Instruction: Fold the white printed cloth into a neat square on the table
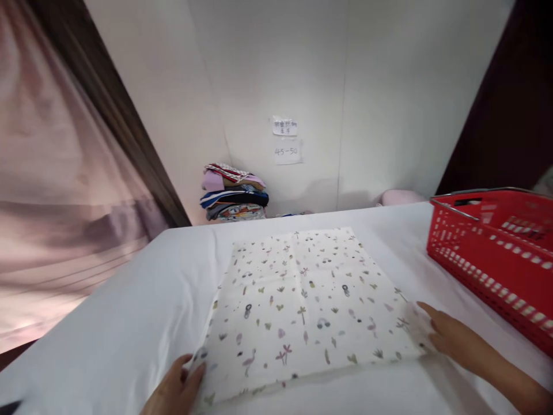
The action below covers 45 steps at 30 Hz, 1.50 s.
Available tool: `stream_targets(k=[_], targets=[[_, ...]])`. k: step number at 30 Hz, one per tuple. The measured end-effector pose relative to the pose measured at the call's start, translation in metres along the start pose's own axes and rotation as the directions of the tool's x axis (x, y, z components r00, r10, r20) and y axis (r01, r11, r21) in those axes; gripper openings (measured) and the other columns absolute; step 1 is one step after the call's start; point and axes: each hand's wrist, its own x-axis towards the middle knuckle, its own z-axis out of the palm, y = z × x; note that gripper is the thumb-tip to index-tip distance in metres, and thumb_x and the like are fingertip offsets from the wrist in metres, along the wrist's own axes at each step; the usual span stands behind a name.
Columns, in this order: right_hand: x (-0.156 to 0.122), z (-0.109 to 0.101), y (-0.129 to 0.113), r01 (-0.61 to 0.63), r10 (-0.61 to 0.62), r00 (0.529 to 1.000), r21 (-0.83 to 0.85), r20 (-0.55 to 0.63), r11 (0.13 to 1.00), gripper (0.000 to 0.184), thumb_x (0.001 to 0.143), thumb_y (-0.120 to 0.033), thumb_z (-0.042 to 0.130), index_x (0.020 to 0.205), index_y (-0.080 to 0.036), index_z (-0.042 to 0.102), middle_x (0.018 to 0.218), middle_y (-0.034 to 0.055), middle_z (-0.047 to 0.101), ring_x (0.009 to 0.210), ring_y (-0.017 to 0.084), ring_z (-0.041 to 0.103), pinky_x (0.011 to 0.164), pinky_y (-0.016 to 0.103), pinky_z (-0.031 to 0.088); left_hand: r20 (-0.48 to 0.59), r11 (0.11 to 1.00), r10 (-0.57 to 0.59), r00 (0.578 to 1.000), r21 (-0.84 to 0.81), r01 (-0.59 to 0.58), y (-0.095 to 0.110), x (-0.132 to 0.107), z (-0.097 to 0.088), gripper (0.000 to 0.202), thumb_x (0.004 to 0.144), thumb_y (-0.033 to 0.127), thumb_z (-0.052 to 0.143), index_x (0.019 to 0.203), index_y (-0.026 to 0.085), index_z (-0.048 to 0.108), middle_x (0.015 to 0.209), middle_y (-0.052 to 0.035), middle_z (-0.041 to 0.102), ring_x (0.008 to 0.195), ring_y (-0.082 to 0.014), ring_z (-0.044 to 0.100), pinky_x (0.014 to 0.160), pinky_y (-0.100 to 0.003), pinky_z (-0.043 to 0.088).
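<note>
A white cloth [298, 300] printed with small palms, flamingos and rainbows lies spread out on the white-covered table, with faint crease lines across it. At its near left corner, my left hand [175, 389] is closed on the edge, the thumb over the fabric. My right hand [449, 334] is closed on the right edge near the front corner, and the fabric there looks slightly lifted. Some fingertips of both hands are hidden by the cloth or blurred.
A red plastic basket [488, 259] with a metal handle stands at the right on the white table cover [129, 300]. Behind the table rises a stack of folded clothes [235, 193]. Paper notes [287, 151] are stuck on the wall. Pink curtain fabric [56, 173] hangs at the left.
</note>
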Motion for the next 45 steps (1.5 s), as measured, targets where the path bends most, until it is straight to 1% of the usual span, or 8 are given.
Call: stream_targets(k=[4,9,11,17,23,27,34,45], targets=[[0.011,0.015,-0.047,0.309,-0.322,0.945,-0.177,-0.053,0.935,0.056,0.074,-0.033,0.048,0.129,-0.026,0.045,0.134,0.0079,0.044,0.124,0.028,0.039,0.104,0.041,0.032,-0.146,0.969,0.241,0.959,0.097,-0.229,0.036,0.004,0.007,0.047,0.079,0.047,0.039,0.109,0.015,0.056,0.116,-0.0117,0.058,0.105,-0.0262,0.057,0.089,-0.037,0.045],[0.02,0.04,-0.147,0.525,-0.51,0.851,-0.176,0.125,0.833,0.056,0.086,-0.055,0.03,0.137,-0.03,0.033,0.148,-0.0018,0.019,0.134,0.025,0.021,0.105,0.041,0.032,-0.19,0.84,0.538,0.821,0.195,-0.506,0.093,0.029,0.038,0.052,0.083,0.044,0.04,0.124,0.013,0.047,0.135,-0.0116,0.044,0.126,-0.0238,0.039,0.105,-0.039,0.032],[0.034,0.048,-0.169,0.588,-0.567,0.809,-0.217,0.157,0.779,0.059,0.087,-0.057,0.025,0.139,-0.028,0.03,0.149,-0.0016,0.013,0.136,0.024,0.013,0.108,0.042,0.026,-0.148,0.815,0.567,0.81,0.245,-0.526,0.108,0.041,0.049,0.052,0.085,0.043,0.039,0.129,0.014,0.043,0.141,-0.0107,0.037,0.131,-0.0247,0.031,0.107,-0.044,0.026],[0.085,0.068,-0.144,0.412,-0.394,0.909,-0.429,0.135,0.804,0.067,0.086,-0.059,0.021,0.139,-0.02,0.031,0.147,0.004,0.02,0.136,0.026,0.014,0.108,0.049,0.018,-0.071,0.841,0.486,0.871,0.31,-0.444,0.102,0.062,0.061,0.06,0.087,0.051,0.033,0.133,0.014,0.04,0.142,-0.0108,0.034,0.133,-0.0254,0.026,0.109,-0.045,0.019],[0.094,0.076,-0.12,0.414,-0.417,0.904,-0.438,0.095,0.798,0.067,0.085,-0.061,0.018,0.139,-0.022,0.032,0.147,0.0019,0.02,0.136,0.026,0.015,0.108,0.048,0.018,-0.077,0.888,0.38,0.922,0.309,-0.34,0.091,0.071,0.052,0.058,0.086,0.052,0.031,0.132,0.017,0.04,0.144,-0.0094,0.031,0.134,-0.0282,0.022,0.107,-0.05,0.017],[0.093,0.079,-0.147,0.397,-0.402,0.912,-0.431,0.084,0.811,0.066,0.085,-0.061,0.019,0.137,-0.023,0.035,0.148,0.0026,0.019,0.136,0.027,0.013,0.108,0.05,0.017,-0.119,0.919,0.298,0.947,0.303,-0.252,0.086,0.078,0.052,0.061,0.086,0.052,0.032,0.135,0.016,0.036,0.145,-0.0095,0.028,0.134,-0.0295,0.021,0.106,-0.051,0.019],[0.1,0.11,-0.219,0.568,-0.53,0.822,-0.363,0.207,0.739,0.069,0.085,-0.063,0.011,0.142,-0.026,0.023,0.15,-0.0007,0.011,0.137,0.023,0.005,0.111,0.046,0.008,-0.124,0.935,0.28,0.952,0.259,-0.242,0.086,0.074,0.05,0.059,0.086,0.052,0.031,0.134,0.018,0.038,0.145,-0.0064,0.029,0.134,-0.0275,0.021,0.107,-0.048,0.018],[0.104,0.118,-0.221,0.563,-0.508,0.826,-0.362,0.243,0.743,0.073,0.084,-0.065,0.011,0.142,-0.023,0.024,0.149,0.0001,0.01,0.137,0.022,0.004,0.11,0.046,0.006,-0.237,0.964,0.237,0.942,0.179,-0.198,0.084,0.074,0.045,0.053,0.085,0.042,0.038,0.13,0.014,0.041,0.139,-0.0116,0.038,0.125,-0.0249,0.036,0.102,-0.041,0.03]])
